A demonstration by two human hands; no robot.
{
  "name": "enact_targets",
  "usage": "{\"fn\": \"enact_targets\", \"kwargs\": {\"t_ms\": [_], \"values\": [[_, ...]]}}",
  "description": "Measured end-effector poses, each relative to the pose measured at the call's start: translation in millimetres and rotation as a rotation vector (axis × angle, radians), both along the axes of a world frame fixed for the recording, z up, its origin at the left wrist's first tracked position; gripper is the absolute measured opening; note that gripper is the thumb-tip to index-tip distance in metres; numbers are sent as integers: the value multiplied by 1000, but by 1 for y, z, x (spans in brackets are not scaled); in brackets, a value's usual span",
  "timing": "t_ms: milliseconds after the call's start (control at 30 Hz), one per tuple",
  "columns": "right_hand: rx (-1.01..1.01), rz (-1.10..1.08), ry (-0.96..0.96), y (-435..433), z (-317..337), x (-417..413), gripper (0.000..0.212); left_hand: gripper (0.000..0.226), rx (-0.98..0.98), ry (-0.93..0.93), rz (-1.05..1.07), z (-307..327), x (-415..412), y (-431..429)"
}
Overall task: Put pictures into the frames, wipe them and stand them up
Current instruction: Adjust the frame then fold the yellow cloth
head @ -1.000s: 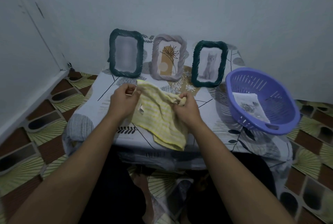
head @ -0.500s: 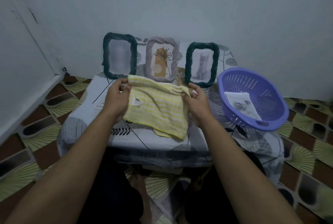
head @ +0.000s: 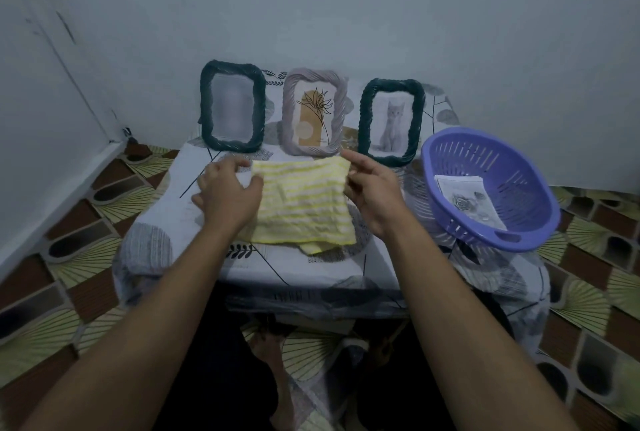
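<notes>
Hands, two, at centre frame. Left hand (head: 228,196) (blurred): thumb lies over the left edge of the yellow striped cloth (head: 304,205); whether it grips cannot be told. Right hand (head: 375,189): thumb and forefinger pinch the cloth's upper right corner. Cloth spans between them, its lower part on the table (head: 173,208). Beyond, upright in a row: dark green frame (head: 232,144), mauve frame (head: 313,150), cat frame (head: 363,125). Right: purple basket (head: 460,153) holding loose pictures (head: 467,200).

Yellow-and-white striped cloth (head: 304,203); two dark green frames (head: 232,111) (head: 391,122), one pale mauve frame (head: 314,111); purple basket (head: 519,167); leaf-print tablecloth (head: 194,202)
</notes>
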State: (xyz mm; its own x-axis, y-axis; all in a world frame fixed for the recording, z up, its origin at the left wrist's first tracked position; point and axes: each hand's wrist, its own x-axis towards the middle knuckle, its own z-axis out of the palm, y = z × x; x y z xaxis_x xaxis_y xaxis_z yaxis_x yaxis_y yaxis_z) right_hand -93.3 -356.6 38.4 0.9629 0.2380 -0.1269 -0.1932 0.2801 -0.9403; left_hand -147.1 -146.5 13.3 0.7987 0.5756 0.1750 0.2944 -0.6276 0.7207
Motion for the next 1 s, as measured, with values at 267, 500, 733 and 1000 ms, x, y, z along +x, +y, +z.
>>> {"fn": "enact_targets", "kwargs": {"t_ms": [267,500,733,1000], "values": [[-324,-142,-278,15,19,1,27,55,-337,-154,-588,32,-10,-41],[-704,-352,-568,10,33,1,7,7,-174,-137,-467,36,-14,-29],[-716,-336,-544,16,38,-4,17,56,-103,-43,-497,42,-17,-55],[-667,-383,-564,1,25,6,16,14,-97,-179,-202,47,-14,-31]]}}
